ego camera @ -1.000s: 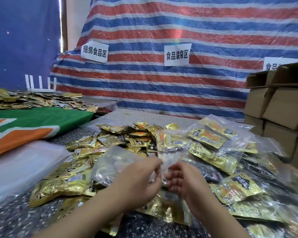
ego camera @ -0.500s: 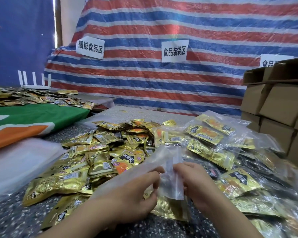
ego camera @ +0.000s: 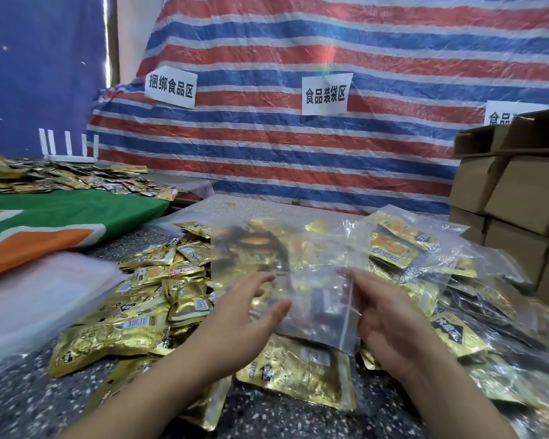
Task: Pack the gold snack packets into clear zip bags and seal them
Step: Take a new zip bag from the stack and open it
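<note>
A clear zip bag, empty and blurred, hangs spread in front of me above the pile. My right hand grips its right edge by the zip strip. My left hand is at the bag's left lower side with fingers straight and spread; whether it is inside the bag or in front of it I cannot tell. Loose gold snack packets lie heaped on the speckled table to the left and under my hands. One larger gold packet lies flat just below the bag.
Clear bags filled with gold packets are piled at the right. Cardboard boxes stack up at the far right. A stack of empty clear bags and a green-orange cloth lie at the left. A striped tarp closes the back.
My hands, close together on a small folded bag before, have moved apart. The bag is now spread wide and raised, and my left hand has let go and straightened its fingers.
</note>
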Available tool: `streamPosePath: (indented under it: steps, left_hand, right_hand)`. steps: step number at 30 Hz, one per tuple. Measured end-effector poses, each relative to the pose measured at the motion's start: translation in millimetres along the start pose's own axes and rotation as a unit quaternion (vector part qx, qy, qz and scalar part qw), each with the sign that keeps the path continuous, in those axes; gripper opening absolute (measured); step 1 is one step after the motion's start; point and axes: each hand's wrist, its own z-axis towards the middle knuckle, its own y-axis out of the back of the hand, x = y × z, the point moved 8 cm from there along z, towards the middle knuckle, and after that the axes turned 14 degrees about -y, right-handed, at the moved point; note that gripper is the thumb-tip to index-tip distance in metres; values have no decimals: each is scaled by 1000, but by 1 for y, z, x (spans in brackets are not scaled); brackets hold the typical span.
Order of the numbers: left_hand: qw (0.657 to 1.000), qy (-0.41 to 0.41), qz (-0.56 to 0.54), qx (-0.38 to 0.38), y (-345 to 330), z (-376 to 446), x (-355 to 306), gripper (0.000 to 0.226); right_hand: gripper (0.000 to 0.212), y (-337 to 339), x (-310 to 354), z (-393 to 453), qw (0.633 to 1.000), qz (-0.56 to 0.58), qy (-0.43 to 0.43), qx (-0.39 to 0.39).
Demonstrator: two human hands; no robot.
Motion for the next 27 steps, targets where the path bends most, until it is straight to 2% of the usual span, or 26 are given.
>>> streamPosePath:
  steps: [2,5,8,9,11,13,15,19,24,27]
  left_hand:
    - [999,23,-2,-28,5,2,5,70]
    - [998,52,37,-17,10,2,12,77]
    - [997,46,58,-12,10,0,9,63]
    - [997,33,61,-28,12,1,5,51]
    - [995,-4,49,-89,19,2,-6,27]
    - [988,-52,28,-140,26,1,-19,24]
    - [985,-99,12,-139,25,0,-30,25]
    - [988,-144,-7,-56,4,0,-41,16]
    - [986,-162,-16,-44,-1,0,-40,13]
    - [985,-165,-22,-44,-1,0,-39,25]
  right_hand:
    - [30,-1,1,0,999,36,-3,19]
    - [32,0,5,-3,993,115,3,38]
    - [23,14,19,-10,976,201,82,4]
    - [17,20,27,-16,974,177,141,-27]
    - [10,22,44,-37,953,56,277,-104]
    - [8,5,46,-53,921,-80,355,-140]
    - [5,-17,31,-49,913,-181,339,-134]
    - [14,-46,-4,-30,916,-288,260,-104]
    - [13,-45,-18,-17,962,-230,141,-39]
    - [11,-43,-19,-16,967,-223,118,-28]
